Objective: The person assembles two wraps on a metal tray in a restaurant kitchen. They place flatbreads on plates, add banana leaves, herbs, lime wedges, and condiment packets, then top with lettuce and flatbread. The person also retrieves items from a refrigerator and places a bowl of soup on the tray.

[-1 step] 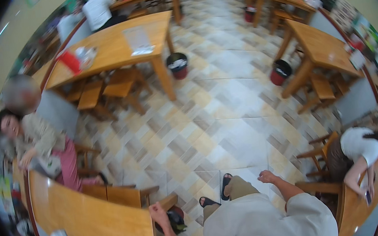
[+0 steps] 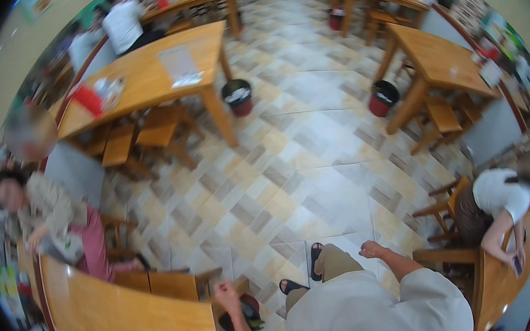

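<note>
My left hand (image 2: 227,295) hangs loosely closed beside the corner of a wooden table (image 2: 144,313), with nothing visible in it. Below that hand is a dark bin (image 2: 250,311) on the floor. My right hand (image 2: 372,249) is out over the tiled floor (image 2: 322,205), its fingers curled in and no object showing. It touches nothing that I can see. Both my forearms are bare, and my feet in dark sandals (image 2: 292,285) stand on the tiles.
At the left sits a person in pink trousers (image 2: 94,244); at the right another leans over a table with a phone (image 2: 517,263). Wooden tables (image 2: 209,47) with stools (image 2: 169,127) line both sides of the aisle. Bins (image 2: 239,96) stand by table legs.
The room has shifted slightly left in view as my head moves. My left hand appears farther from the table corner. The right hand is almost unchanged.
</note>
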`<state>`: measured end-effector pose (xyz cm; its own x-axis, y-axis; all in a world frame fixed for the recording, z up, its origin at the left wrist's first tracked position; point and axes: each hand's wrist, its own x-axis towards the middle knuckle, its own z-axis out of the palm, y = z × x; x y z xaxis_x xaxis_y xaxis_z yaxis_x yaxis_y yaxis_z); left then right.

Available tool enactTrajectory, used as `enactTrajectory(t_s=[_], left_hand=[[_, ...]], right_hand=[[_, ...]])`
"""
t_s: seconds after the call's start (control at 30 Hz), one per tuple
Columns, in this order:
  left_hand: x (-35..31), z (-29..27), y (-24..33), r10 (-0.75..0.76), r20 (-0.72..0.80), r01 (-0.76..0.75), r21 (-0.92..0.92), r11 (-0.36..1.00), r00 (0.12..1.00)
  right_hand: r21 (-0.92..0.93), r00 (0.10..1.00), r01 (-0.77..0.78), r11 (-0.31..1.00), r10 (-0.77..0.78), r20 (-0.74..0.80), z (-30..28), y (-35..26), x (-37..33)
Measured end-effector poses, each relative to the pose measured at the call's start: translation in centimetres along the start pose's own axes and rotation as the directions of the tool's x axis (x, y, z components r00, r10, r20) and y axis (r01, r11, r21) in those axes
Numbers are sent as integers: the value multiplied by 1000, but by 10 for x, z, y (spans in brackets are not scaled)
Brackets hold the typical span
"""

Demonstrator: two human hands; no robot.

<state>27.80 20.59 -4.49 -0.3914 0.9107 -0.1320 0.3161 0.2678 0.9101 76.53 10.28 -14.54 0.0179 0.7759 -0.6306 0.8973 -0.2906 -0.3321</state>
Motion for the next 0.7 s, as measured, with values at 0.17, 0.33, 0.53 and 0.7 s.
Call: enactTrajectory(t_s=[0.17, 0.33, 0.53, 0.7], left_hand=[[33, 161, 90, -83, 577, 48, 76, 996, 812], [76, 258, 49, -143, 728, 63, 137, 989, 670], [124, 277, -52, -788, 283, 401, 737, 544, 547], [143, 357, 37, -730, 520, 433, 589, 683, 443]], right_hand=[[86, 990, -76, 993, 65, 125, 6, 43, -12], [212, 985, -168, 963, 155, 77, -16, 87, 14], [355, 979, -158, 921, 194, -68, -138, 143, 94], [286, 954, -237, 928, 278, -110, -275, 185, 199]])
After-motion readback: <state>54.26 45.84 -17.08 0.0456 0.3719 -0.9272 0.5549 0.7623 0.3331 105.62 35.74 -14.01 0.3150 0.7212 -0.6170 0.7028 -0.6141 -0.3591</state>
